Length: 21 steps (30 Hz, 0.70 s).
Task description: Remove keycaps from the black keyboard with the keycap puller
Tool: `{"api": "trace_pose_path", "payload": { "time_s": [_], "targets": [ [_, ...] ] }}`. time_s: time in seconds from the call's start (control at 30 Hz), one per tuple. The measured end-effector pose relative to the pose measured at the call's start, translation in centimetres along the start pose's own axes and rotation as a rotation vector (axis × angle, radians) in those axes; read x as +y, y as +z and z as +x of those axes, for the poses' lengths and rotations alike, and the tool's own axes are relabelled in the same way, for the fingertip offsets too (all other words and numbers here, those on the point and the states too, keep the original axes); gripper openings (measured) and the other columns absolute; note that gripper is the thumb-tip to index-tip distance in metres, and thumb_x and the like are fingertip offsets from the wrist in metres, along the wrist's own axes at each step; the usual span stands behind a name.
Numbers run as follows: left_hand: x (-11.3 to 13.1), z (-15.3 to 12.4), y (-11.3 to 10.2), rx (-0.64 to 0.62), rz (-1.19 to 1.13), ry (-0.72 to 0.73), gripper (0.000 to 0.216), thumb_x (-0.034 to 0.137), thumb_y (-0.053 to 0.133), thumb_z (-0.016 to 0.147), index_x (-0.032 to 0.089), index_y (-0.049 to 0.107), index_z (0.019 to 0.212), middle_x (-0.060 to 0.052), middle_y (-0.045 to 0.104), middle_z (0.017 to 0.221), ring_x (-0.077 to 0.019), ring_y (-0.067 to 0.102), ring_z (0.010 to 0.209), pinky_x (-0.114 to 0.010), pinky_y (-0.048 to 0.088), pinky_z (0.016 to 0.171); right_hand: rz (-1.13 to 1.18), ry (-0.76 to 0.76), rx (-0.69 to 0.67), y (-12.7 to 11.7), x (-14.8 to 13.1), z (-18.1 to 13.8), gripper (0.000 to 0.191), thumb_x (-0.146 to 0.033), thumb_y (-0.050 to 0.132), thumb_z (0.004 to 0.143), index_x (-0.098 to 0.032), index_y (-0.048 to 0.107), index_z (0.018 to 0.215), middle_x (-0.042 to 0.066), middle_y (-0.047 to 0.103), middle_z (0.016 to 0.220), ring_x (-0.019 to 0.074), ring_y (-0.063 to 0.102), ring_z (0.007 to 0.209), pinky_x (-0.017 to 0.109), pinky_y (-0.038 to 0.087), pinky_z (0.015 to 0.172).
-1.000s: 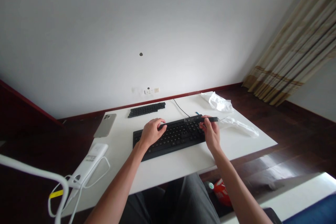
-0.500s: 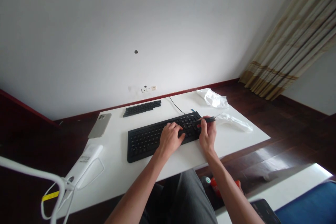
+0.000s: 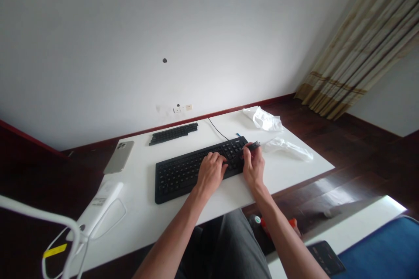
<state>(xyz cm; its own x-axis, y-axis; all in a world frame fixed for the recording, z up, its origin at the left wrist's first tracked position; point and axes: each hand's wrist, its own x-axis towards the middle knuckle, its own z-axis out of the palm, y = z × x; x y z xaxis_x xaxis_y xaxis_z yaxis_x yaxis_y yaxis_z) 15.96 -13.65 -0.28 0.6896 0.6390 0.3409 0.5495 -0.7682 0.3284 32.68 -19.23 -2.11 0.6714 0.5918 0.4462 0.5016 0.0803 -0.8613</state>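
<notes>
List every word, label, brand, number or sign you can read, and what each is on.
None can be read.
Keyboard: key legends and pale corner mark, too small.
White oblong device: printed label, blurred.
Round white cap: green mark, too small.
Black flat device: faint marks, illegible.

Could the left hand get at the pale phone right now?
Probably yes: the pale phone lies uncovered past the left end of the keyboard, and nothing tall blocks the left hand, though whether that hand is free is unclear.
</notes>
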Motion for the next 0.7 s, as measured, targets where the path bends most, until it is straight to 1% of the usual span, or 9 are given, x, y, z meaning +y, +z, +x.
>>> {"api": "trace_pose_path", "payload": {
  "time_s": [0.17,0.27,0.33,0.43,0.5,0.57,0.63,0.7],
  "targets": [
    [0.1,0.0,0.0,-0.012,0.018,-0.004,0.009,0.021,0.064,0.1,0.021,0.065,0.109,-0.005,0.067,0.108,-0.0246,0.058,0.103,-0.041,0.051,0.092,-0.001,0.009,-0.013,0.0,0.0,-0.1,0.033,-0.049,0.047,0.104,-0.02,0.061,0.11,0.005,0.067,0.084,0.0226,0.062,0.071,0.036,0.047,0.071],
    [0.2,0.0,0.0,-0.016,0.024,-0.008,0.009,0.021,0.063,0.1,0.021,0.064,0.109,-0.005,0.066,0.108,-0.0248,0.058,0.103,-0.041,0.05,0.091,0.008,0.032,-0.042,0.0,0.0,0.0,0.037,-0.051,0.044,0.105,-0.02,0.062,0.108,0.005,0.07,0.082,0.0233,0.064,0.069,0.036,0.048,0.07],
    [0.2,-0.1,0.0,-0.019,0.03,-0.009,0.009,0.021,0.063,0.1,0.021,0.064,0.109,-0.006,0.066,0.108,-0.025,0.058,0.103,-0.041,0.05,0.09,-0.026,0.034,-0.102,0.1,0.0,0.1,0.041,-0.053,0.042,0.105,-0.02,0.065,0.104,0.006,0.071,0.08,0.024,0.065,0.067,0.036,0.048,0.069],
    [0.2,-0.1,0.1,-0.019,0.037,-0.009,0.009,0.021,0.063,0.1,0.021,0.064,0.109,-0.006,0.065,0.109,-0.0254,0.058,0.103,-0.042,0.049,0.09,-0.155,0.004,-0.224,0.3,-0.3,0.2,0.041,-0.054,0.048,0.102,-0.02,0.069,0.094,0.007,0.072,0.075,0.0238,0.063,0.063,0.034,0.045,0.064],
    [0.2,-0.2,0.1,-0.016,0.043,-0.011,0.01,0.022,0.063,0.1,0.021,0.063,0.11,-0.006,0.065,0.109,-0.0257,0.058,0.103,-0.042,0.049,0.09,-0.224,-0.008,-0.277,0.4,-0.6,0.2,0.038,-0.052,0.053,0.1,-0.02,0.068,0.085,0.007,0.071,0.07,0.0219,0.061,0.058,0.033,0.041,0.06],
    [0.2,-0.2,0.2,-0.017,0.05,-0.014,0.009,0.022,0.063,0.1,0.021,0.063,0.109,-0.006,0.065,0.109,-0.0259,0.058,0.103,-0.042,0.048,0.089,-0.24,-0.005,-0.314,0.4,-0.8,0.1,0.039,-0.049,0.053,0.1,-0.021,0.066,0.078,0.006,0.07,0.067,0.02,0.059,0.056,0.032,0.039,0.06],
    [0.2,-0.2,0.2,-0.02,0.055,-0.016,0.009,0.023,0.063,0.1,0.021,0.063,0.109,-0.006,0.065,0.109,-0.0259,0.058,0.103,-0.041,0.048,0.089,-0.219,-0.015,-0.355,0.3,-1.0,0.0,0.039,-0.047,0.052,0.102,-0.02,0.066,0.077,0.005,0.07,0.069,0.0191,0.06,0.057,0.031,0.04,0.061],
    [0.3,-0.2,0.2,-0.021,0.058,-0.019,0.008,0.023,0.063,0.101,0.021,0.063,0.109,-0.007,0.065,0.109,-0.0257,0.059,0.103,-0.041,0.048,0.088,-0.185,-0.042,-0.397,0.1,-1.0,0.0,0.037,-0.045,0.05,0.103,-0.02,0.067,0.081,0.005,0.072,0.074,0.0188,0.061,0.061,0.03,0.042,0.064]
  ]
}}
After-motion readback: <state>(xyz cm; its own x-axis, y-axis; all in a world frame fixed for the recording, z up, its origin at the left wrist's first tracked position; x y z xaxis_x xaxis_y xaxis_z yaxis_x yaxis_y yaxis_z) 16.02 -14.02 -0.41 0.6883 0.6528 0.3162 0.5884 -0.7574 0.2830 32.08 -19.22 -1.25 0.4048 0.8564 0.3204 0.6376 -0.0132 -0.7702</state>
